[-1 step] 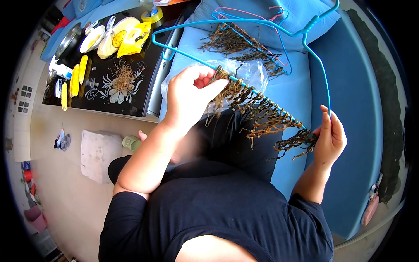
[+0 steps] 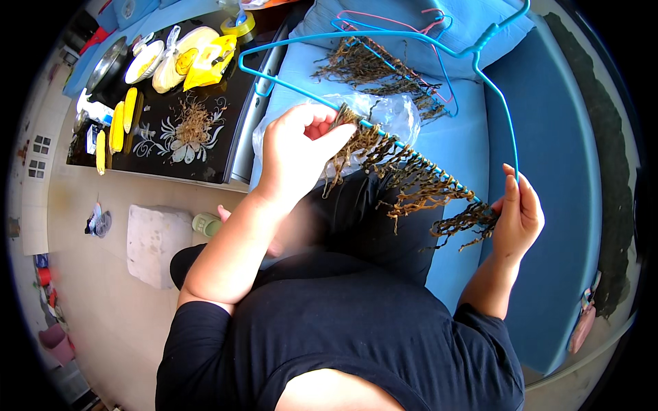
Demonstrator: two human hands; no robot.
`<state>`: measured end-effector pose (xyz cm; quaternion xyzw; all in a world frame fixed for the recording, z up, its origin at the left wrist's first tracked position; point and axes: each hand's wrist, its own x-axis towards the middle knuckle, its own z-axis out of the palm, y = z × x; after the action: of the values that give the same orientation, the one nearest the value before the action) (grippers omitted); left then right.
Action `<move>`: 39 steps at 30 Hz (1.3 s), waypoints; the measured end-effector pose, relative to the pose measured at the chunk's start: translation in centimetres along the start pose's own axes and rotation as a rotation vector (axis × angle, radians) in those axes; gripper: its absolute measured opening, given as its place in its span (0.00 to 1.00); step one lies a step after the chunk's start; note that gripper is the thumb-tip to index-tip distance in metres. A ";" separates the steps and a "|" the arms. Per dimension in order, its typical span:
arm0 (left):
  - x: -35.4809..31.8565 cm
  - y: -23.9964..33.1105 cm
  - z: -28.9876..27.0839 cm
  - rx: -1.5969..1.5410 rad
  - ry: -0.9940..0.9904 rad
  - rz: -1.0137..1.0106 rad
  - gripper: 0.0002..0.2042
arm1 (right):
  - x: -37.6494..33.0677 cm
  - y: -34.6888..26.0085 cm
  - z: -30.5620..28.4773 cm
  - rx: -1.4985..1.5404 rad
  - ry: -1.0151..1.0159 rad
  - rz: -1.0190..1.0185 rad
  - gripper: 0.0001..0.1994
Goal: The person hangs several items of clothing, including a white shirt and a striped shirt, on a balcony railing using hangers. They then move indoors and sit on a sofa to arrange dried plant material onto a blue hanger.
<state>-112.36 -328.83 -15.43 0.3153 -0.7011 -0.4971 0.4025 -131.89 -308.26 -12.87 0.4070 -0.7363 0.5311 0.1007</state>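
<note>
A blue clothes hanger (image 2: 428,164) slants across in front of me, its hook at the upper right. Brown, shrivelled dried strips (image 2: 418,188) hang in a row along its lower bar. Near the bar's left part, my left hand (image 2: 298,144) pinches a few strips between thumb and fingers. My right hand (image 2: 519,219) is closed round the hanger's right corner, beside the last strips. Beyond them, a second pair of hangers, one pink (image 2: 394,19) and one blue (image 2: 449,79), lies on the sofa with more dark strips (image 2: 363,63) hung on it.
A clear plastic bag (image 2: 401,116) lies on the blue sofa (image 2: 462,140) behind my left hand. On the black table (image 2: 154,154) at left are a small heap of brown strips (image 2: 195,125), corn cobs (image 2: 118,127), a yellow bag (image 2: 211,63), a bowl and tape. A pale block (image 2: 159,243) stands on the floor.
</note>
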 end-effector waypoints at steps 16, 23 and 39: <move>1.5 0.0 -0.2 0.538 0.211 0.782 0.08 | 0.0 0.5 0.8 -0.375 0.025 -0.175 0.08; 1.3 -0.4 0.4 0.048 0.120 0.077 0.07 | -0.2 0.1 1.3 -0.419 0.022 -0.298 0.08; 2.5 -1.3 -0.1 0.489 0.262 0.697 0.07 | -0.4 -0.7 1.4 -0.326 -0.016 -0.193 0.08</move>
<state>-113.39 -331.38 -16.00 0.2065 -0.8055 -0.1073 0.5450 -130.73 -309.38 -13.20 0.4584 -0.7710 0.3891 0.2099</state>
